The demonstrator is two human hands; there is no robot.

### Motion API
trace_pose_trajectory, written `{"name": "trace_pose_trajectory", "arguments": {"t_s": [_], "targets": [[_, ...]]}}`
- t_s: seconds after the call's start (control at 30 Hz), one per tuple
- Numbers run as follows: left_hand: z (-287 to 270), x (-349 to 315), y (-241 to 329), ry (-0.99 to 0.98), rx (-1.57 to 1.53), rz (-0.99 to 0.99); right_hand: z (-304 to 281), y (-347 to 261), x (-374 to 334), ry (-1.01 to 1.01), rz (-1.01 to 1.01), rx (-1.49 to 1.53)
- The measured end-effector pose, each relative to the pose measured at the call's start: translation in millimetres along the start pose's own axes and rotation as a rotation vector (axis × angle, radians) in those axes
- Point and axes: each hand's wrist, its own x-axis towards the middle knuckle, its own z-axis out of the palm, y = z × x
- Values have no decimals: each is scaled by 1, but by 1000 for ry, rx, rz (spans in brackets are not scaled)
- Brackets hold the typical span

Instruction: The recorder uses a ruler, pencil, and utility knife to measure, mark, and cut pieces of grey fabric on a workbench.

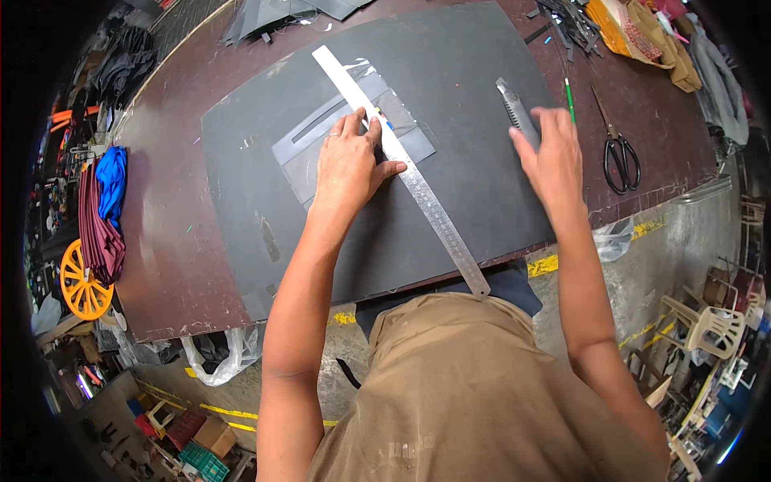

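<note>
A long steel ruler lies slantwise over a flat grey fabric panel with a slot-like opening in it. My left hand bears down on the ruler, its fingertips and thumb spread along the metal and holding it against the panel. Under both is a large dark cutting mat. On the mat's right side rests a grey snap-off utility knife, blade end pointing away from me. My right hand is at the knife's near end, thumb and fingers apart and not closed around it.
Black-handled scissors and a green pen lie right of the mat. Dark scraps and a cardboard box are at the far right, more dark sheets at the back. The table's near edge is close to my body.
</note>
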Motion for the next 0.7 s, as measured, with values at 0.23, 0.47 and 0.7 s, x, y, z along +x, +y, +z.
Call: {"name": "trace_pose_trajectory", "arguments": {"t_s": [0.23,0.47,0.7], "targets": [[3,-6,2,-19,13,-1,27,3,5,-145,12,34],[17,6,4,1,-11,3,26,-49,-24,-417,346,818],[27,14,4,21,-28,11,29,-77,-47,-524,213,785]]}}
